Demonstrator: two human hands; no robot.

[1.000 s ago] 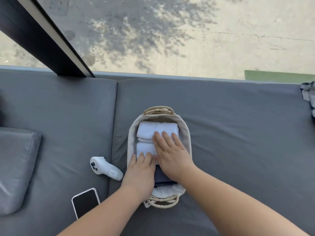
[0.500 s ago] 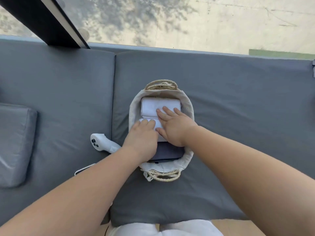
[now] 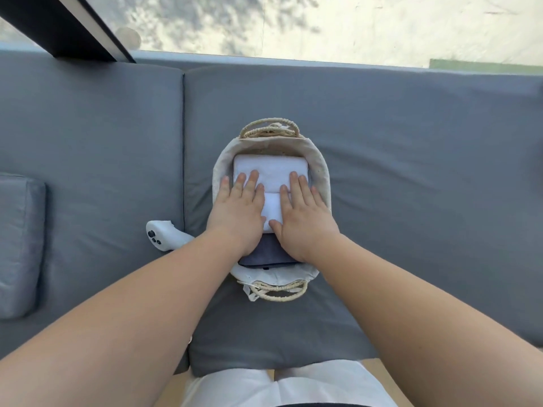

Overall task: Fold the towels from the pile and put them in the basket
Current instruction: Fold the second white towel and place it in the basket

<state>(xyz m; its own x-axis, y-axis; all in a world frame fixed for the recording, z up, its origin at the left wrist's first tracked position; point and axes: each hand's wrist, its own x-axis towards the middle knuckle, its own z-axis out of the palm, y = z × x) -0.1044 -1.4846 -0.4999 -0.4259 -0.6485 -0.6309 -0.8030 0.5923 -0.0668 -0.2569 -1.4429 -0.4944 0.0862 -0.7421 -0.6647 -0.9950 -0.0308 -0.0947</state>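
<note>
An oval woven basket (image 3: 320, 168) with a pale cloth liner and rope handles sits on the grey cushion. Inside lie folded towels in a row: a white one (image 3: 271, 170) at the far end, a second white one (image 3: 272, 210) in the middle, and a dark blue one (image 3: 266, 255) nearest me. My left hand (image 3: 239, 210) lies flat, fingers spread, on the left side of the white towels. My right hand (image 3: 304, 215) lies flat on their right side. Neither hand grips anything. No towel pile is in view.
A white game controller (image 3: 164, 235) lies on the cushion just left of the basket, partly under my left forearm. A grey pillow (image 3: 20, 245) sits at the far left. A seam (image 3: 183, 148) divides two cushions. Beyond the cushion's far edge is sunlit concrete ground.
Both hands have spread apart from the basket's middle to flat positions on either side of the towels. The camera has tilted down, so my legs show and the phone is hidden.
</note>
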